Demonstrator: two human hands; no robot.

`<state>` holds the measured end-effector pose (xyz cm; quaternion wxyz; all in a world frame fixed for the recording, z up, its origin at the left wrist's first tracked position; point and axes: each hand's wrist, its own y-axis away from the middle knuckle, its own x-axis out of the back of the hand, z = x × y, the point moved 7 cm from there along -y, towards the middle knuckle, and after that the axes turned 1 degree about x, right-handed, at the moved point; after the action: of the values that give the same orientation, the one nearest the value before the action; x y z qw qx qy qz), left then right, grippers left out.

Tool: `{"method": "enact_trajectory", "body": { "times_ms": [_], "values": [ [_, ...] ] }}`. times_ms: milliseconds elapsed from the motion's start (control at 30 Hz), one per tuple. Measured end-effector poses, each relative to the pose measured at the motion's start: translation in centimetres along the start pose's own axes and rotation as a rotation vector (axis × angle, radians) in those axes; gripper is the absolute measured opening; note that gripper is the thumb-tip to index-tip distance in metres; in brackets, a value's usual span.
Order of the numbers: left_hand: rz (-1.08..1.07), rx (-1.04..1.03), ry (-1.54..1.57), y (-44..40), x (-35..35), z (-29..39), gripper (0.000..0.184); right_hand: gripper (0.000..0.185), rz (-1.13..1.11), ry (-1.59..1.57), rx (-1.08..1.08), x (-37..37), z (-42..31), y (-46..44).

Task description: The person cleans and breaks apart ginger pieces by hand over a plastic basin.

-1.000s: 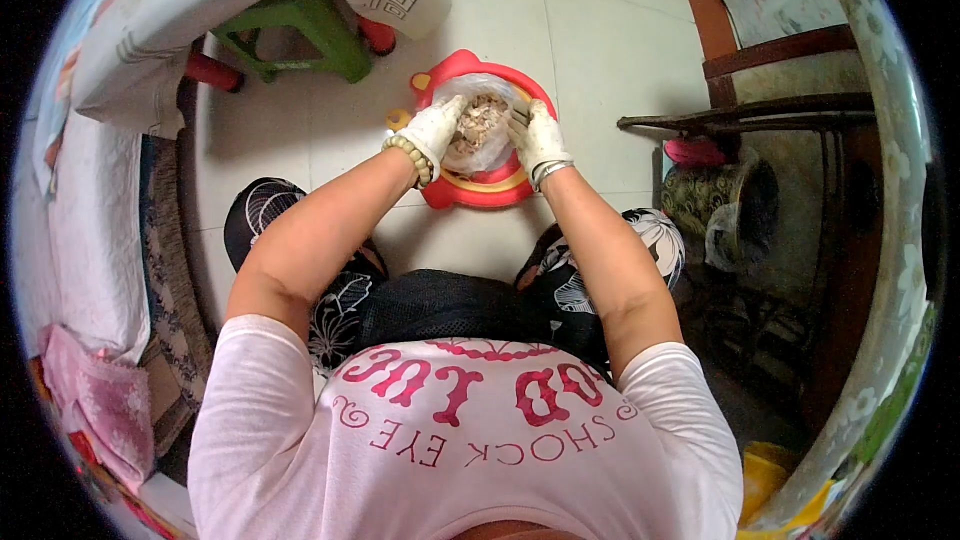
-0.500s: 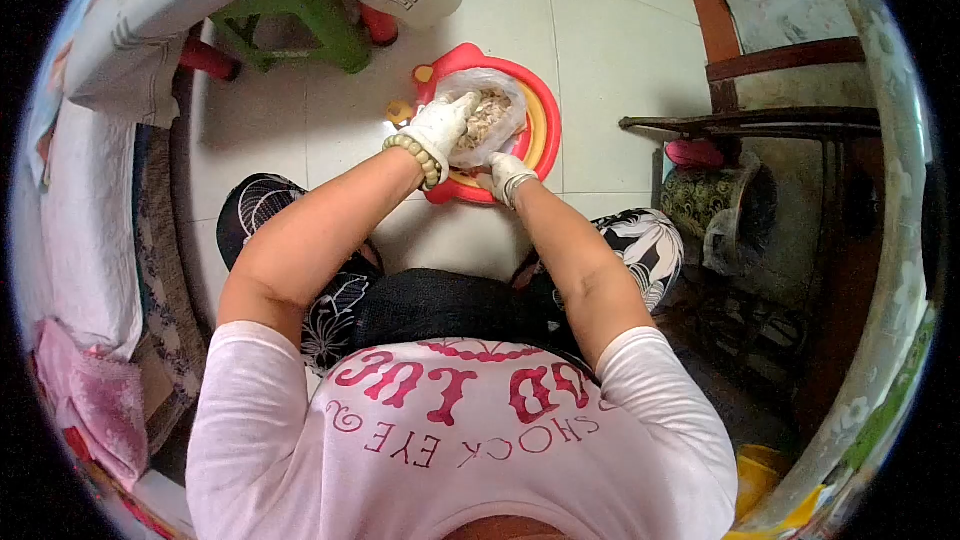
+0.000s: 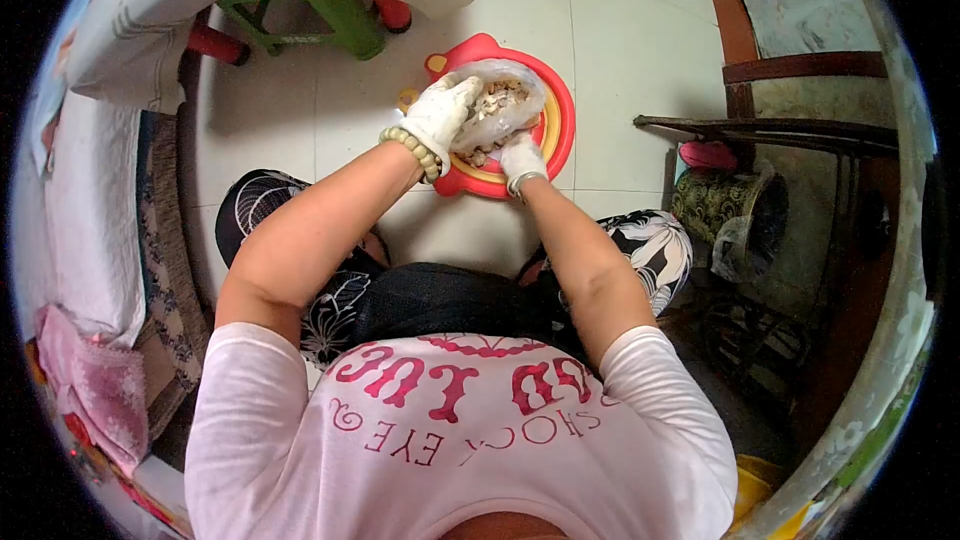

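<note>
A clear plastic bag (image 3: 525,88) with brownish-white pieces (image 3: 497,100) in it lies tilted over a red and yellow round stool (image 3: 562,130). My left hand (image 3: 441,116), in a white glove with a beaded bracelet at the wrist, is closed on the bag's left side. My right hand (image 3: 521,158), also gloved, is at the bag's lower right edge, its fingers partly hidden against the plastic. Some pieces show near the bag's lower edge, between my two hands.
A green stool (image 3: 318,5) stands at the upper left beside a cloth-covered table (image 3: 150,0). At the right are a dark wooden frame (image 3: 780,130) and a patterned round container (image 3: 712,198). Pale tiles (image 3: 630,70) cover the floor.
My right hand has moved from the bag's right side down to its lower edge. The bag has tilted, and pieces now show at its lower edge.
</note>
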<state>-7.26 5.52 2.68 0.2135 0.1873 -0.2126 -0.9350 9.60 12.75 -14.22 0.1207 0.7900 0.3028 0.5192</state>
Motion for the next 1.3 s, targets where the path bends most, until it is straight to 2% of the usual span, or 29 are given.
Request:
{"method": "enact_trajectory", "body": {
  "times_ms": [67, 133, 200, 233, 267, 300, 333, 367, 400, 433, 500, 533, 600, 667, 733, 767, 833, 867, 900, 933, 967, 1000, 1067, 1100, 1133, 1267, 1300],
  "values": [
    [0.008, 0.037, 0.057, 0.5, -0.6, 0.1, 0.039, 0.041, -0.300, 0.409, 0.158, -2.5, -1.1, 1.3],
    [0.024, 0.076, 0.117, 0.1, -0.4, -0.7, 0.039, 0.043, -0.228, 0.380, 0.160, -1.8, -2.4, 2.7],
    [0.017, -0.048, -0.135, -1.2, 0.2, -1.2, 0.039, 0.046, -0.158, 0.349, 0.163, -1.8, -2.9, 2.4],
    [0.055, 0.058, -0.097, 0.4, -0.6, 0.1, 0.040, 0.048, -0.107, 0.277, 0.282, -2.8, -3.1, 1.5],
    [0.059, 0.060, -0.095, 0.1, -0.4, -0.3, 0.040, 0.050, -0.055, 0.204, 0.400, -3.6, -3.1, 0.7],
    [0.016, -0.019, -0.136, -0.3, -0.4, -0.6, 0.040, 0.050, -0.059, 0.205, 0.402, -3.5, -3.4, 0.7],
    [-0.027, -0.099, -0.176, -0.6, -0.4, -0.8, 0.041, 0.053, -0.159, 0.229, 0.348, -3.8, -3.5, 0.8],
    [0.001, -0.040, -0.124, -1.0, 0.1, -1.8, 0.042, 0.055, -0.257, 0.254, 0.294, -4.0, -3.6, 0.8],
    [0.005, -0.041, -0.123, -0.9, 0.3, -1.7, 0.042, 0.055, -0.258, 0.255, 0.297, -4.0, -3.8, 0.7],
    [-0.041, -0.120, -0.218, -0.8, 0.3, -1.1, 0.043, 0.056, -0.278, 0.270, 0.241, -4.1, -3.6, 0.5],
    [-0.029, 0.020, -0.124, -0.3, -0.1, -1.0, 0.044, 0.059, -0.397, 0.286, 0.150, -4.0, -3.6, 0.3],
    [-0.030, 0.016, -0.131, 0.1, -0.7, -0.3, 0.044, 0.059, -0.393, 0.280, 0.152, -3.8, -3.7, 0.3],
    [0.043, 0.126, 0.049, 0.6, -0.8, -0.3, 0.044, 0.056, -0.400, 0.332, 0.098, -3.6, -3.1, 0.5],
    [0.031, 0.112, 0.019, 0.8, -1.0, 0.1, 0.043, 0.052, -0.432, 0.376, 0.119, -4.1, -3.1, 0.7],
    [0.017, 0.102, -0.001, 0.3, -0.4, -1.0, 0.042, 0.041, -0.210, 0.243, 0.143, -3.6, -2.6, 0.4],
    [-0.048, -0.089, -0.213, -1.1, 0.4, -2.2, 0.040, 0.041, -0.207, 0.248, 0.139, -3.2, -2.7, 0.8],
    [-0.115, -0.289, -0.427, -1.1, 0.3, -1.5, 0.038, 0.037, -0.056, 0.061, -0.020, -1.4, -2.1, 1.0],
    [-0.106, -0.276, -0.538, -1.2, 0.4, -1.9, 0.036, 0.037, -0.044, 0.061, -0.021, -1.0, -1.6, 0.6],
    [-0.106, -0.275, -0.589, -1.4, 0.2, -2.1, 0.036, 0.037, -0.188, -0.052, 0.195, -2.2, -1.4, -0.6],
    [-0.105, -0.274, -0.640, -1.8, 0.2, -2.5, 0.035, 0.040, -0.348, -0.453, 0.058, -0.9, -2.4, 1.1],
    [-0.096, -0.267, -0.572, -2.4, 0.4, -3.1, 0.035, 0.042, -0.461, -0.833, -0.138, 0.5, -3.4, 3.1],
    [-0.082, -0.221, -0.581, -1.8, 0.0, -2.4, 0.035, 0.042, -0.446, -0.830, -0.134, 2.5, -4.3, 3.9],
    [-0.053, -0.127, -0.600, -0.6, -0.8, -1.0, 0.036, 0.046, -0.551, -1.030, -0.160, 4.8, -5.7, 5.5],
    [-0.082, -0.087, -0.451, 0.4, -1.5, -0.4, 0.036, 0.047, -0.440, -1.053, -0.114, 6.8, -6.8, 6.6],
    [-0.113, -0.046, -0.306, 1.4, -2.2, 0.1, 0.035, 0.047, -0.431, -1.055, -0.111, 7.9, -7.4, 7.5],
    [-0.159, 0.061, -0.254, 3.8, -4.6, 1.1, 0.035, 0.042, -0.463, -1.226, -0.004, 12.0, -9.3, 10.0],
    [-0.238, 0.085, -0.133, 4.1, -5.3, 0.9, 0.036, 0.042, -0.467, -1.253, 0.021, 12.3, -9.3, 9.9]
  ]
}}
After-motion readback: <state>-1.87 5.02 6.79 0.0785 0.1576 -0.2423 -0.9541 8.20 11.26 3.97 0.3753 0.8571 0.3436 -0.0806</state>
